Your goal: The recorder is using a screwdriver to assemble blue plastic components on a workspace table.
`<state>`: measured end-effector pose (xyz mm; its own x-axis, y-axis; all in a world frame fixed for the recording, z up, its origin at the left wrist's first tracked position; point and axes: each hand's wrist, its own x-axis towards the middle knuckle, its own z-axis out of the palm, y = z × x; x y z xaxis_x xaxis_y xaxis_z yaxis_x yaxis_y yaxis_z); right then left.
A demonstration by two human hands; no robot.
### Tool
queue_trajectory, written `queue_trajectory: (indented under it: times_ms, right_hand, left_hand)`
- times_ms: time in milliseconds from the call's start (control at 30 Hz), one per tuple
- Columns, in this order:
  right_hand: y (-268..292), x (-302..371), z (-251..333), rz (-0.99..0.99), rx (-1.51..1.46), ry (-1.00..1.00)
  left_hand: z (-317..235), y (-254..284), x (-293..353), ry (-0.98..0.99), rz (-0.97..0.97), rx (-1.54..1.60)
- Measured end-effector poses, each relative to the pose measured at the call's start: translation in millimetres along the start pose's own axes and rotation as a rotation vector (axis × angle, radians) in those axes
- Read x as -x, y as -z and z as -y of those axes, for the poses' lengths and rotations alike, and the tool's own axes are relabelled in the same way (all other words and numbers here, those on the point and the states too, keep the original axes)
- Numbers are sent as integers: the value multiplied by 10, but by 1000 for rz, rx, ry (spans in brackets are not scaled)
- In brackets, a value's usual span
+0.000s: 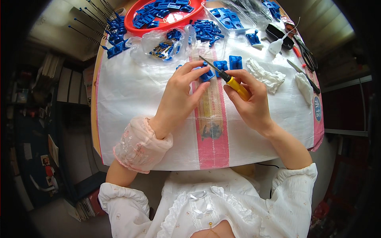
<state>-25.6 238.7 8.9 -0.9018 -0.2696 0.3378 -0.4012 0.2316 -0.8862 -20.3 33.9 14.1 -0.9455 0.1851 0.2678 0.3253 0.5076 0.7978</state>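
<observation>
My left hand (178, 93) has its thumb and fingers around a small blue plastic part (206, 75) standing on the table covering; the fingers hide some of it. In my right hand (254, 101) is a screwdriver (238, 88) with a yellow and black handle. Its metal shaft slants up and left, the tip showing near the top of the held part. Just right of that part, a similar blue part (220, 68) and a second blue part (235, 62) lie side by side.
A white woven sheet (147, 103) covers the table. Along the back are a red basin (127, 23) of blue parts, a clear bag (139, 49), a clear tray (251, 24) and a heap of blue pins (207, 31). Scissors (308, 57), a white bottle (275, 47) and crumpled tissue (269, 77) lie right.
</observation>
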Motion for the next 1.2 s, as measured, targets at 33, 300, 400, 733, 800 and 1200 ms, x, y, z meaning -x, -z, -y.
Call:
queue_trajectory:
  times_ms: [33,300,400,733,800,1200]
  right_hand:
    - [-7,-3,-5,-11,-5,8]
    - [27,-26,70,143,-351,-177]
    - [28,-13,97,232,-404,-267]
    - [26,11,91,312,-659,-489]
    - [19,20,106,303,-680,-486]
    - [322,-240,145,68,47,111]
  left_hand:
    - [-48,30,29,33,-21,54]
    - [-55,-5,287,297,-50,890]
    - [-64,-47,300,301,-5,1039]
    - [8,-121,321,268,3,1185]
    - [-22,-106,318,301,13,1197]
    - [-10,6,279,483,116,1419]
